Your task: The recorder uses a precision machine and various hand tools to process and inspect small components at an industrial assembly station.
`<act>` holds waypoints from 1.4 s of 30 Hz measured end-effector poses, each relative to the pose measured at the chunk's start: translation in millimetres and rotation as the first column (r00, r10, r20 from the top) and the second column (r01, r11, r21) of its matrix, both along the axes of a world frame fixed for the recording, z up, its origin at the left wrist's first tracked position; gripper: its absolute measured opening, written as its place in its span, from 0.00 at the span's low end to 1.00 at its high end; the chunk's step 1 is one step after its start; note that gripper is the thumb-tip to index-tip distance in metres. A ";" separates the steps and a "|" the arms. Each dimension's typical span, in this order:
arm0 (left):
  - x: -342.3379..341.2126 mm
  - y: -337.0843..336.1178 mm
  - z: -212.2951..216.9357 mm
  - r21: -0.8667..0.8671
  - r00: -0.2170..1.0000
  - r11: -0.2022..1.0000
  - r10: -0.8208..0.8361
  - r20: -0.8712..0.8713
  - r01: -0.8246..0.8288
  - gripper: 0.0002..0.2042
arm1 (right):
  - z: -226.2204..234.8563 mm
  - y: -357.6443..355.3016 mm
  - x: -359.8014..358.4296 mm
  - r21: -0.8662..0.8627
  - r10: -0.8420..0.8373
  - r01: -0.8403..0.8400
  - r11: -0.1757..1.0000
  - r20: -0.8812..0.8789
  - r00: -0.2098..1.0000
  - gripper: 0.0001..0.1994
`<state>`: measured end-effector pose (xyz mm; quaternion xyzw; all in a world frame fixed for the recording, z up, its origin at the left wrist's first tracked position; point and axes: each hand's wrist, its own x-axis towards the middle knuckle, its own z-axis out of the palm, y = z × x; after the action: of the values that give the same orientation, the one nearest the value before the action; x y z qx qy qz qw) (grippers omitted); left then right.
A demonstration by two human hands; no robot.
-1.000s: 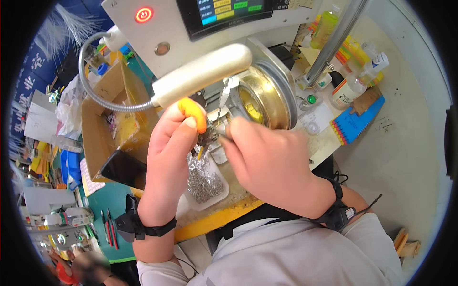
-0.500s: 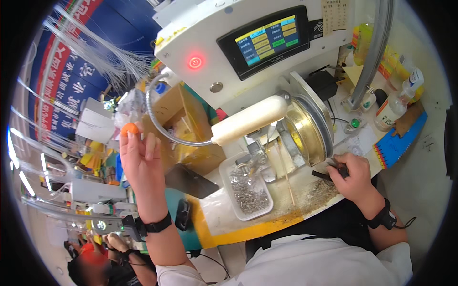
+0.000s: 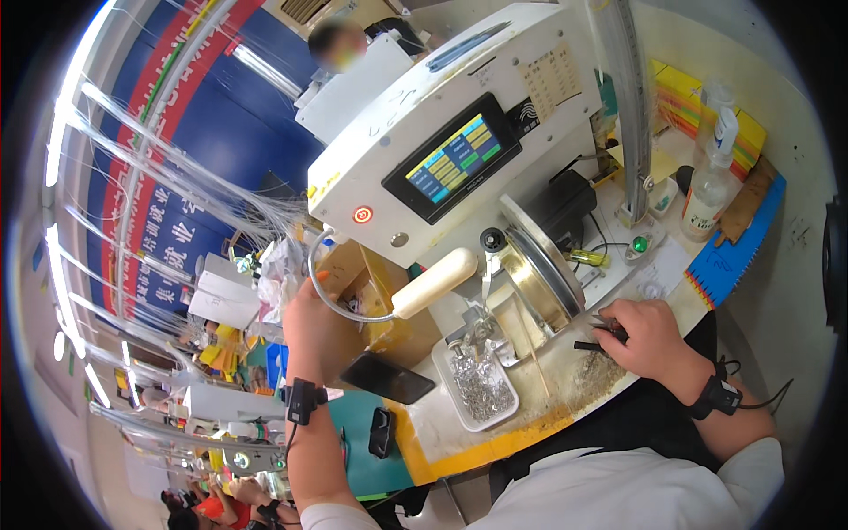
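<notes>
My left hand (image 3: 309, 327) is raised beside the cardboard box (image 3: 411, 305), behind the curved metal hose (image 3: 311, 265). Its fingers are blurred and partly hidden; a small orange piece (image 3: 321, 276) shows at a fingertip, and I cannot tell whether it is worn or pinched. At the bench's right edge, my right hand (image 3: 649, 340) is closed around a small tool with black handles (image 3: 586, 346). Just above that hand stands the brass-coloured wheel (image 3: 528, 281) of a white machine (image 3: 353, 181). A cream cylindrical handle (image 3: 435, 284) ends the hose.
A white tray (image 3: 452, 399) of small metal pieces stands before the wheel, with a thin stick (image 3: 541, 371) beside it. A dark phone (image 3: 389, 378) lies to its left. Spray bottle (image 3: 707, 199) and blue board (image 3: 738, 252) are at right. Other people sit at lower left.
My left hand has moved forward to the box, taking the orange piece with it. My right hand stays by the wheel, still closed on the tool. The whole view has turned and shifted.
</notes>
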<state>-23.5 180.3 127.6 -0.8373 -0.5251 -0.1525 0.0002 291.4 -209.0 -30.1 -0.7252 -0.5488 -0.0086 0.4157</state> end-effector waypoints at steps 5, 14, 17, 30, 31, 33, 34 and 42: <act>-8.5 -1.4 -3.3 0.253 0.990 0.957 -0.141 -0.025 0.143 0.25 | 4.6 1.0 -0.8 0.002 0.024 -0.024 1.000 -0.010 1.000 0.11; 3.1 -56.6 3.6 0.215 0.969 0.962 -0.200 0.147 0.166 0.19 | 10.2 4.4 1.0 -0.085 0.074 -0.076 0.993 -0.025 0.997 0.11; 13.4 -101.5 -8.0 0.230 0.927 0.916 -0.359 0.109 0.328 0.18 | 9.0 6.6 0.4 -0.099 0.076 -0.074 0.992 0.015 0.997 0.10; 84.7 -185.8 -95.6 0.241 0.776 0.802 -0.594 0.214 0.547 0.33 | 73.0 58.9 -93.7 0.141 0.332 -0.434 0.890 -0.853 0.403 0.16; 86.5 -186.7 -99.4 0.278 0.789 0.807 -0.579 0.205 0.520 0.32 | 64.4 72.1 -101.6 0.129 0.316 -0.418 0.899 -0.852 0.417 0.16; 91.7 -195.8 -100.0 0.255 0.826 0.849 -0.517 0.223 0.463 0.29 | 39.9 96.1 -109.3 0.274 0.331 -0.249 0.929 -0.917 0.223 0.14; 91.5 -195.8 -101.3 0.255 0.838 0.859 -0.498 0.223 0.443 0.28 | 41.5 101.8 -111.4 0.266 0.320 -0.242 0.933 -0.920 0.225 0.14; 91.1 -192.0 -111.8 0.267 0.809 0.843 -0.528 0.256 0.466 0.24 | 43.9 120.7 -120.4 0.409 0.421 -0.107 0.906 -0.896 0.140 0.07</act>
<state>67.6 -11.7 15.9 -0.9056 -0.2623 -0.3305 -0.0443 171.1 -88.3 13.8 -0.3964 -0.2736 0.4568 0.7479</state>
